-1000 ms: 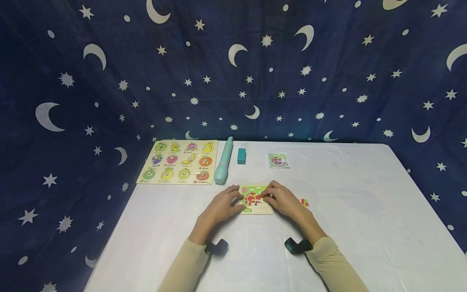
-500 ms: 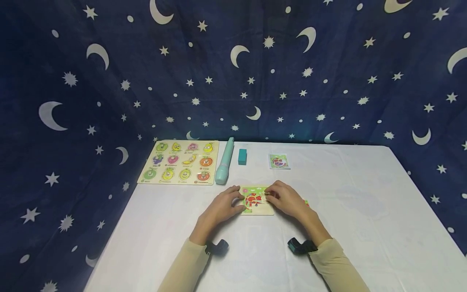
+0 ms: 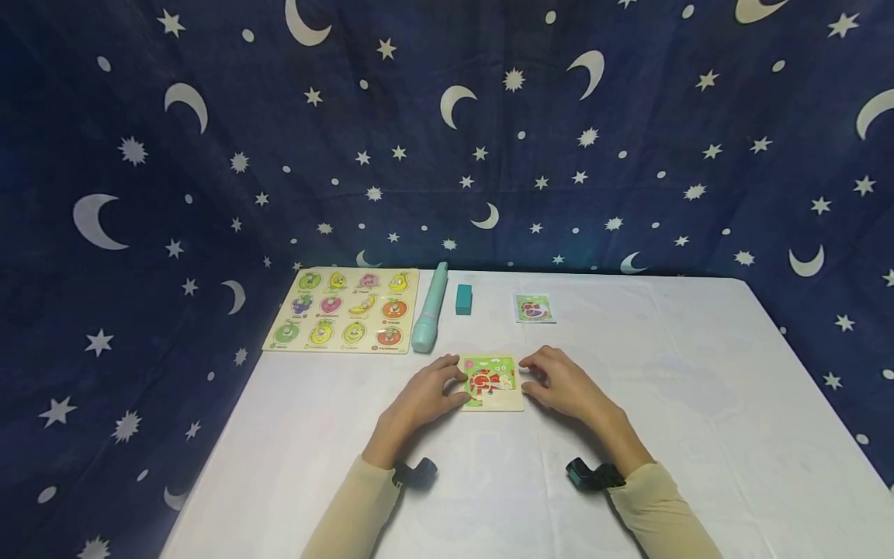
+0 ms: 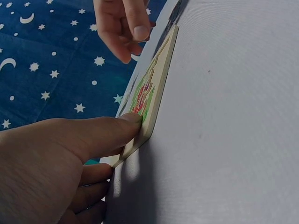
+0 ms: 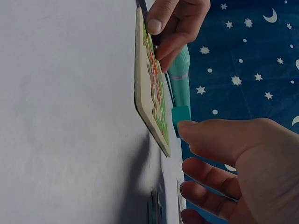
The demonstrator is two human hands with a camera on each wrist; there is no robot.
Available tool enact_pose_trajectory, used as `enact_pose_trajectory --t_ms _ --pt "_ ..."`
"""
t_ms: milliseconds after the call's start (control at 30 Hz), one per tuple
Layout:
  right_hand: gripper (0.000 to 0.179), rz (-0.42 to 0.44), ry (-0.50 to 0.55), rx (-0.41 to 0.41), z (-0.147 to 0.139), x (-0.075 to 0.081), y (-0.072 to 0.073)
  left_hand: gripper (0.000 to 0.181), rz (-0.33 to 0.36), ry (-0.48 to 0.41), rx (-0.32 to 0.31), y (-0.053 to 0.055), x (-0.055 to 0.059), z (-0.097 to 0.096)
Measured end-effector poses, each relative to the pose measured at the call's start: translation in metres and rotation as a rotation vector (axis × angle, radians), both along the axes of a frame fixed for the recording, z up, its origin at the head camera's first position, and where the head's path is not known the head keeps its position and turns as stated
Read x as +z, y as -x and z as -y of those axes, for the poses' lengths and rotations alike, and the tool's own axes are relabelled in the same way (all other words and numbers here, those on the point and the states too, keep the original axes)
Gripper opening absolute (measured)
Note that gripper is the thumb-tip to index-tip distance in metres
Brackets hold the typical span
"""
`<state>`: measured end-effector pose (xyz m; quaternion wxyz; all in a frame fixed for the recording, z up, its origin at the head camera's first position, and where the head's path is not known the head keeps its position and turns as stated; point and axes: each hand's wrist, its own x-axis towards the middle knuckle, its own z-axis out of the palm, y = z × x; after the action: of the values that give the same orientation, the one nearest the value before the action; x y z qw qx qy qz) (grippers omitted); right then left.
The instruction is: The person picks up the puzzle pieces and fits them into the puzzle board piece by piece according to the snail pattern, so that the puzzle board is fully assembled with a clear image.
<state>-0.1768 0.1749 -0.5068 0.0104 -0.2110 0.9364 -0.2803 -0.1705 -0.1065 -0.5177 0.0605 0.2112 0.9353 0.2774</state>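
A small wooden jigsaw puzzle board lies on the white table, with red and green pieces set in its upper and left parts. Bare wood shows along its lower right. My left hand holds the board's left edge; in the left wrist view the thumb lies on top and the fingers are at the edge. Just off the right edge, my right hand has relaxed, parted fingers and nothing between them. Low in the right wrist view are loose puzzle pieces, hidden by the right hand in the head view.
Behind the board stand out a fruit peg puzzle, a teal microphone-like stick and a small teal block. A square picture card lies at the back right. A star-patterned dark blue cloth hangs behind the table.
My right hand has drawn back to the right, off the board. The puzzle piece it was handling now sits in the board's upper right. My left hand has stayed put.
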Motion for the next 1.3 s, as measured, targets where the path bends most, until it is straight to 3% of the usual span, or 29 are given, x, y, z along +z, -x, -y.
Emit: enact_pose_trajectory --t_ms 600,1300 --pt "0.041 -0.026 -0.052 -0.018 -0.035 -0.009 -0.007 0.035 -0.001 -0.002 -0.005 -0.001 -0.003 0.001" --pt "0.033 0.118 -0.081 -0.015 -0.054 0.000 -0.003 0.035 -0.009 0.003 -0.002 -0.002 -0.003 0.001"
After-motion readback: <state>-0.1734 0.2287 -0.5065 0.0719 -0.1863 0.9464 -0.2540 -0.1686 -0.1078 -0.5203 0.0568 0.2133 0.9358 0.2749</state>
